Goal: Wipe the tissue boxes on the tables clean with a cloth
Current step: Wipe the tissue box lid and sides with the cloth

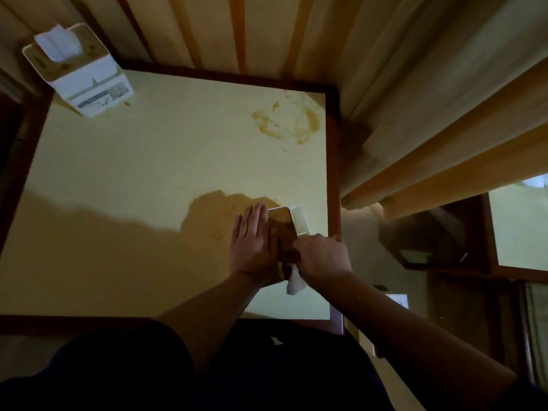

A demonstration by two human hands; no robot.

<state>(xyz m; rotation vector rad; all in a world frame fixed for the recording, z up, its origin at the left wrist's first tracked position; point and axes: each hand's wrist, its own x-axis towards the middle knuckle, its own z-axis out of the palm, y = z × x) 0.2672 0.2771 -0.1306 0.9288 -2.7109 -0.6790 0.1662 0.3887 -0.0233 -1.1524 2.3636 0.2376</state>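
Closest to the person, both hands are down on a tissue box (284,226) near the table's right front edge. It seems to lie on its side, probably so each face can be reached in turn.

The left hand (252,241) lies flat against the box's left side, fingers straight and close together, pressing rather than gripping. That looks like bracing, to stop the box sliding under the rubbing.

The right hand (321,258) is curled into a fist round a pale cloth (293,281), whose loose tail hangs out below the knuckles. The bunched part sits against the box's near right face. The fingertips are hidden underneath, so I cannot tell how tightly they clamp.

Further out, the yellow table (148,173) carries a brown ring-shaped stain (284,120) towards the far right corner.

At the far left corner stands a second tissue box (80,69), white and upright, with a tissue poking from its top and brownish marks on the lid. It is well apart from the hands and, by those marks, looks not yet wiped.
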